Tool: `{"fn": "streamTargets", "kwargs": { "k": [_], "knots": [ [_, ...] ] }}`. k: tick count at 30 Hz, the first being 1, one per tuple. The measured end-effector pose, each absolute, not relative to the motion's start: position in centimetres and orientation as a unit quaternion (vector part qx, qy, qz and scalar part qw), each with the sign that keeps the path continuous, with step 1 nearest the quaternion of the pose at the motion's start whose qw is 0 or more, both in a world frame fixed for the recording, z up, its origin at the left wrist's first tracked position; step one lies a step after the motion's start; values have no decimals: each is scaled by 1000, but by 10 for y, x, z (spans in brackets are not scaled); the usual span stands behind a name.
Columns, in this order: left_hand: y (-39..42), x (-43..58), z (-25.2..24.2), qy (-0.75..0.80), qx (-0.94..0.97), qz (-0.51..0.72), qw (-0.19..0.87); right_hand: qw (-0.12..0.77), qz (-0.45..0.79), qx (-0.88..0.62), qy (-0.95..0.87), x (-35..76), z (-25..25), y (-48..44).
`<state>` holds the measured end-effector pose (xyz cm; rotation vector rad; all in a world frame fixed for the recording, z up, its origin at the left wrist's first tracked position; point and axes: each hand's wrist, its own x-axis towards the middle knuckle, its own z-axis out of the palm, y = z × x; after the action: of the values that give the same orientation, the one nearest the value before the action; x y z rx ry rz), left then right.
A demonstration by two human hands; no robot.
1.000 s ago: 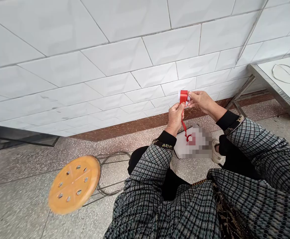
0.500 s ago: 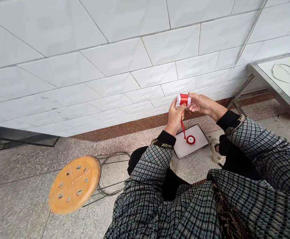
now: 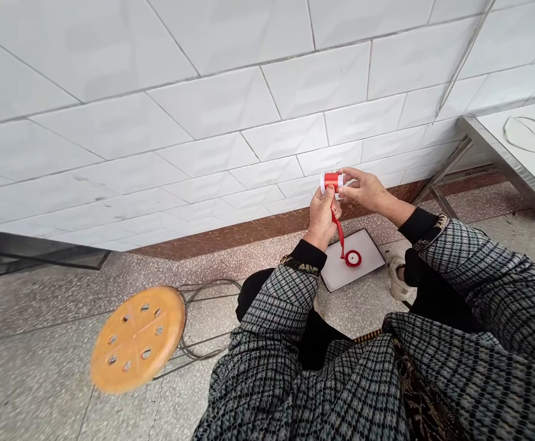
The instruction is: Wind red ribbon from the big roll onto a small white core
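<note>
Both hands are raised in front of the wall around a small white spool wound with red ribbon [image 3: 330,179]. My left hand [image 3: 322,211] grips it from below, its thumb pressed on the red winding. At the spool's right flange, my right hand [image 3: 363,188] pinches the end with thumb and fingers. From my left hand a strip of red ribbon [image 3: 340,233] hangs down to a flat ribbon roll [image 3: 352,258] with a white centre. That roll lies on a white, dark-edged board or tray [image 3: 336,278] on the floor.
A stool with a round orange, holed seat [image 3: 136,340] stands at my left. To the right is a metal-edged table [image 3: 520,159] with a loop of thin cord [image 3: 531,136]. The white tiled wall [image 3: 231,116] rises close ahead. My shoe [image 3: 400,278] is beside the board.
The spool has shifted slightly left and turned a little in my hands. My right fingers have moved left with it and now pinch its right end more closely.
</note>
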<state>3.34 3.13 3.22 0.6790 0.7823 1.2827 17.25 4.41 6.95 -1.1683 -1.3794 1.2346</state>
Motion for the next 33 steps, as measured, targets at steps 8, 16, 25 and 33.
{"fn": "streamTargets", "kwargs": {
  "k": [8,16,25,33],
  "knots": [
    [28,31,34,382,386,561,625,504,541,-466,-486,176,94,49],
    [21,31,44,349,423,579,603,481,622,-469,-403,178,109,45],
    [11,35,45,367,461,572,571,484,614,-471,-410,175,112,44],
    [8,30,42,388,487,568,538,473,612,-473,-422,174,115,42]
  ]
}}
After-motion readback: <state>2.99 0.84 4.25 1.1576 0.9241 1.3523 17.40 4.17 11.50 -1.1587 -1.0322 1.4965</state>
